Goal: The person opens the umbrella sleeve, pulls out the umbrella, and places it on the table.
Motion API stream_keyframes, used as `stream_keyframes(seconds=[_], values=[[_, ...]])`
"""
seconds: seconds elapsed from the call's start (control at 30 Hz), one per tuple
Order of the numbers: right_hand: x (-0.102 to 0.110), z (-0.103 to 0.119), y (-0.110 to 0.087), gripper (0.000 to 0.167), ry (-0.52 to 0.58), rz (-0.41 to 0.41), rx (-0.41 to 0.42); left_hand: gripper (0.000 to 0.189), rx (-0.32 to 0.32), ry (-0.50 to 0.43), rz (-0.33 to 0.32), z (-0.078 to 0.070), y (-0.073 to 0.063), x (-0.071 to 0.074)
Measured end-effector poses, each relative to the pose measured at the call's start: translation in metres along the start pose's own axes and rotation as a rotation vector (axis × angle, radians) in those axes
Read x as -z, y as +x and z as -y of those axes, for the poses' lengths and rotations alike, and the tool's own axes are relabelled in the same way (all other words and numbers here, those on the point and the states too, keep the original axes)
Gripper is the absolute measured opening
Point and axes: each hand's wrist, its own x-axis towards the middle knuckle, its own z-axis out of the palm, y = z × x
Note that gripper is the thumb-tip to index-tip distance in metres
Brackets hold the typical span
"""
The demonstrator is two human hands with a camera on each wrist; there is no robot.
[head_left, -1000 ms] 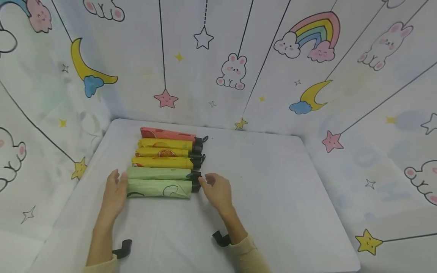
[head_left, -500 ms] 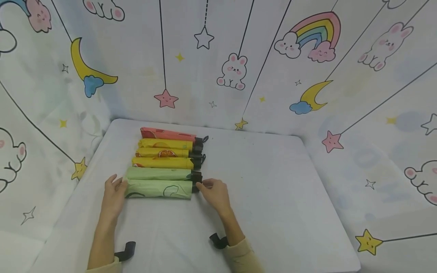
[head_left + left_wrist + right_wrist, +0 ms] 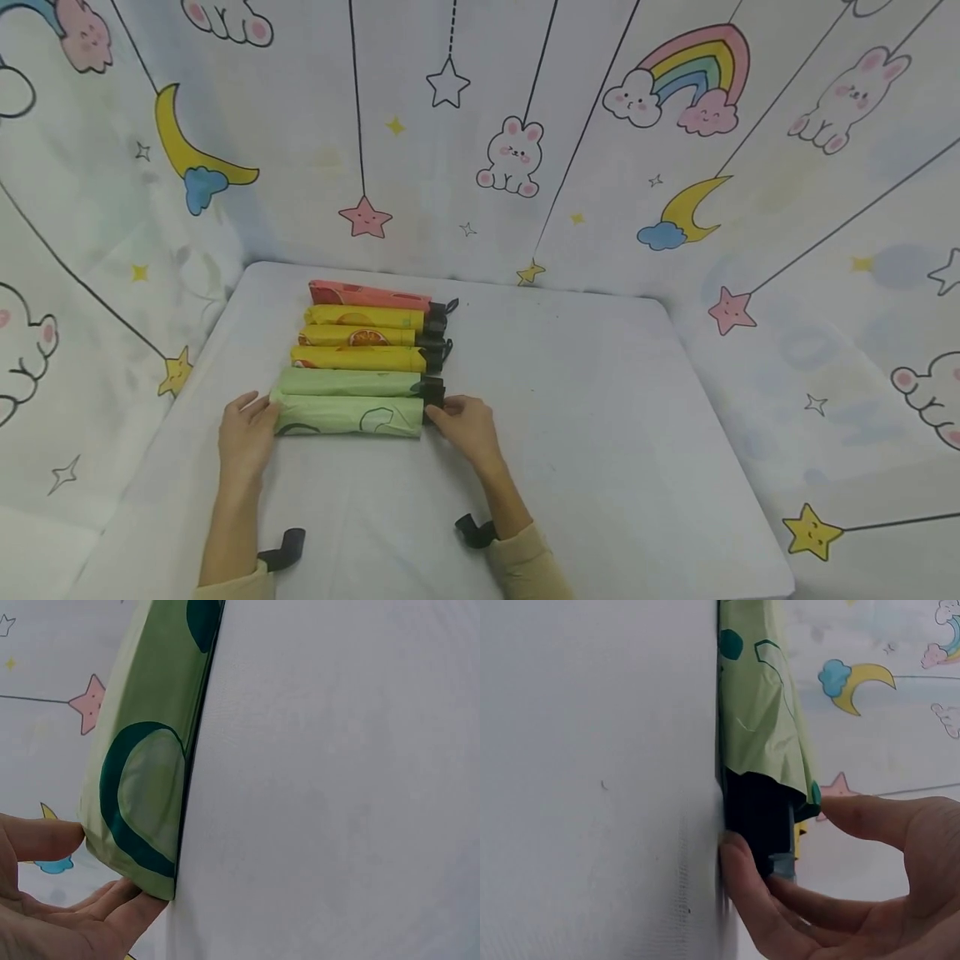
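Observation:
Several folded umbrellas lie side by side on the white table, their black handles to the right. In the head view my left hand (image 3: pixel 247 437) pinches the left end of the nearest light green umbrella (image 3: pixel 348 417). The left wrist view shows the thumb and fingers (image 3: pixel 120 911) at the end of its cover. My right hand (image 3: pixel 468 429) holds the other end, by the black handle (image 3: pixel 757 817). In the right wrist view its thumb is against the cover's edge and its fingers are curled about the handle. A second green umbrella (image 3: pixel 348 382) lies just behind.
Beyond the green pair lie yellow umbrellas with orange-slice prints (image 3: pixel 360 358) and a red umbrella (image 3: pixel 367 296) at the back. The white table (image 3: pixel 600 433) extends to the right. Printed fabric walls (image 3: pixel 420 175) stand behind and at the sides.
My right hand has moved slightly left and nearer, onto the near umbrella's handle. My left hand has shifted slightly toward me at the other end. The umbrellas have hardly moved.

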Motion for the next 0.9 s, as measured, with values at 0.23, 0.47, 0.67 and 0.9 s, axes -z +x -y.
stream_keyframes(seconds=[0.23,0.47,0.67,0.9], values=[[-0.009,-0.007,0.005,0.058,0.042,0.032,0.004,0.067,0.023,-0.002,-0.057,0.002,0.002,-0.002],[-0.012,-0.010,0.006,0.058,0.019,0.015,0.012,0.065,0.026,-0.012,-0.070,0.003,0.003,-0.004],[-0.011,-0.009,0.007,0.051,0.037,-0.018,-0.007,0.066,0.023,-0.019,-0.077,0.005,0.002,-0.004],[-0.008,-0.009,0.008,0.048,0.126,0.002,-0.056,0.066,0.029,-0.053,-0.099,0.009,0.002,-0.003]])
